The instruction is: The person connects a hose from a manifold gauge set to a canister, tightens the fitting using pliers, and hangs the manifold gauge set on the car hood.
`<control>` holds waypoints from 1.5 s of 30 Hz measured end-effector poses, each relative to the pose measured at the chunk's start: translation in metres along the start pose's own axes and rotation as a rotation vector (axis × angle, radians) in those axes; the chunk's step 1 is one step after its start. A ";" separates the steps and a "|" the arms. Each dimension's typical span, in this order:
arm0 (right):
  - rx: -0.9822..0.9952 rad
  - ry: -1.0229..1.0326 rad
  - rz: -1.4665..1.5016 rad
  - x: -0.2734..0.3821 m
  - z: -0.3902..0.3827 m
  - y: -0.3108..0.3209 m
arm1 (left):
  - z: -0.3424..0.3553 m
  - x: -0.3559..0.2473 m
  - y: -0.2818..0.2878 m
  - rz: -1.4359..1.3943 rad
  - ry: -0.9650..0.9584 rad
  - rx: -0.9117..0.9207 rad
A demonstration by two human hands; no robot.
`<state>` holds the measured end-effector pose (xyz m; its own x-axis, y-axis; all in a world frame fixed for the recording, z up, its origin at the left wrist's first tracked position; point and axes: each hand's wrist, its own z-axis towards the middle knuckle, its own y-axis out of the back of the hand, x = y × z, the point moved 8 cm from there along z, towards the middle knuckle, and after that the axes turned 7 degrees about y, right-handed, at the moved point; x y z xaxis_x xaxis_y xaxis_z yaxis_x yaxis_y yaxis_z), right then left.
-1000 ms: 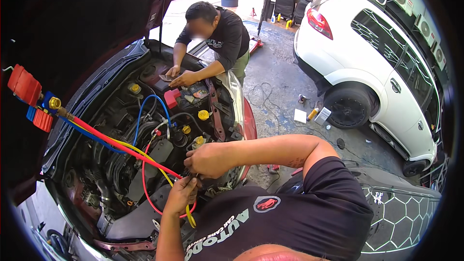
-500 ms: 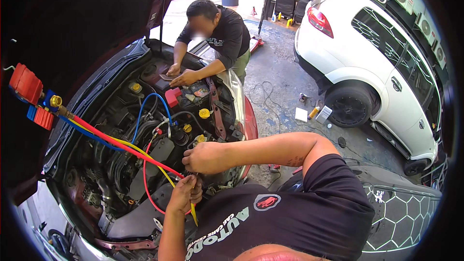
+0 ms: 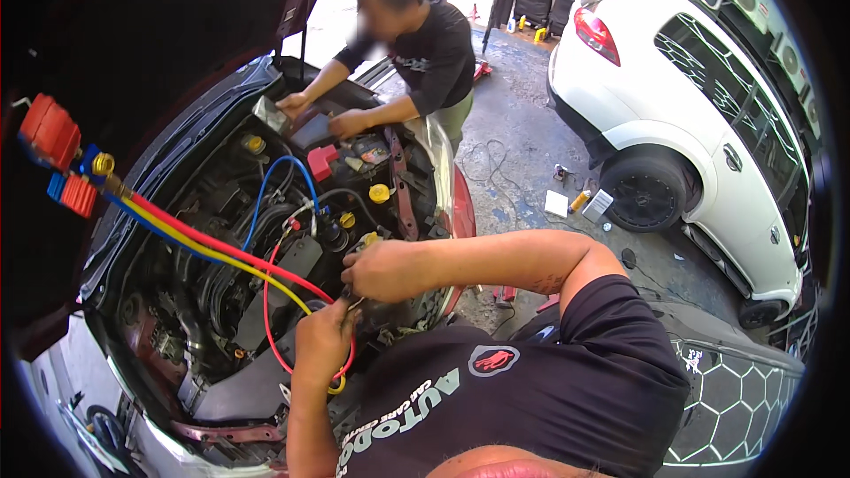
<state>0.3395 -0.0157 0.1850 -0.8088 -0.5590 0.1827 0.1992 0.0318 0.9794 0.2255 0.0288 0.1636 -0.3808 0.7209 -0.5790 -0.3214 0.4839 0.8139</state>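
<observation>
Over the front of an open engine bay (image 3: pixel 208 301), my left hand (image 3: pixel 321 341) is closed, and my right hand (image 3: pixel 387 270) is closed just above it, almost touching. A small, thin piece shows between my fingers; its kind is mostly hidden. A red hose (image 3: pixel 226 250) and a yellow hose (image 3: pixel 208 239) run down from a manifold gauge set (image 3: pixel 71 155) hanging at the left, and curve close behind my left hand. The yellow one loops below my wrist. A blue hose (image 3: pixel 258 199) arches over the engine to a fitting near the reservoir caps.
Across the bay a co-worker (image 3: pixel 429 57) leans in, one hand on a silvery object (image 3: pixel 271 115). The raised hood (image 3: pixel 177 26) overhangs the left side. A white car (image 3: pixel 677 115) is parked at the right, with cables (image 3: pixel 496 173) and small boxes (image 3: pixel 556 204) on the floor.
My hands shifted slightly, and the yellow hose's lower part swung from hanging below my left hand into a loop. The co-worker's hands moved apart, one toward the windshield side.
</observation>
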 end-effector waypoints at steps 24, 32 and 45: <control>-0.103 -0.012 0.023 0.006 -0.003 0.008 | -0.002 0.008 -0.010 -0.155 0.029 0.068; 0.110 -0.026 0.016 0.009 -0.015 -0.003 | -0.004 -0.011 -0.018 0.080 -0.086 -0.053; 0.086 0.120 -0.015 0.015 -0.001 0.000 | -0.022 0.039 -0.086 -1.521 0.497 0.677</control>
<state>0.3282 -0.0253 0.1873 -0.7382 -0.6549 0.1615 0.1354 0.0907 0.9866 0.2187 0.0046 0.0699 -0.3580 -0.6842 -0.6353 -0.2754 0.7276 -0.6284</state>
